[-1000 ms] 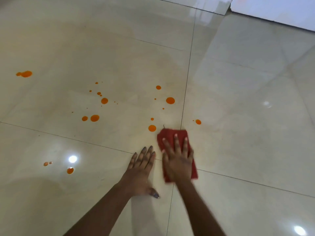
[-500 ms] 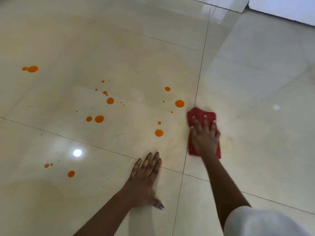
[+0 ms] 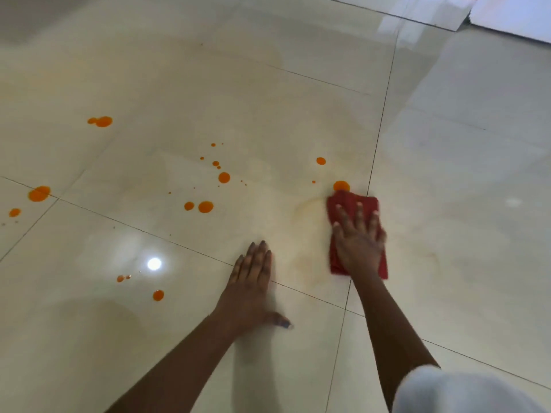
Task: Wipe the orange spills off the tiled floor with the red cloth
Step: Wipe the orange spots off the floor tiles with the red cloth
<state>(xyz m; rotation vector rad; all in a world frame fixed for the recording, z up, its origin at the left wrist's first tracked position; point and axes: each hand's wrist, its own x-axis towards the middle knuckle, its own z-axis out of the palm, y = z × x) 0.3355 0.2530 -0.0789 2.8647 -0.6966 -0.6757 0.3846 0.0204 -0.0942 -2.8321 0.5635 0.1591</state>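
The red cloth (image 3: pixel 349 204) lies flat on the glossy cream tiled floor (image 3: pixel 268 84). My right hand (image 3: pixel 359 241) presses on it with straight, spread fingers. The cloth's far edge touches an orange spill (image 3: pixel 341 185); a smaller drop (image 3: pixel 320 160) lies just beyond. A faint orange smear (image 3: pixel 307 210) marks the floor left of the cloth. My left hand (image 3: pixel 252 289) rests flat on the floor, fingers straight, left of the cloth. More orange spills sit to the left: a pair (image 3: pixel 205 206), a cluster (image 3: pixel 224 177), and blobs (image 3: pixel 101 121) farther out.
Further orange spots lie at the left edge (image 3: pixel 38 193) and near a bright light reflection (image 3: pixel 158 295). A white wall base (image 3: pixel 512 16) stands at the top right. Grout lines cross the floor. A white sleeve (image 3: pixel 465 391) fills the lower right corner.
My right hand slid the red cloth left across the grout line, over the two small spills there, up to the larger orange spill. The left hand stayed planted on the floor.
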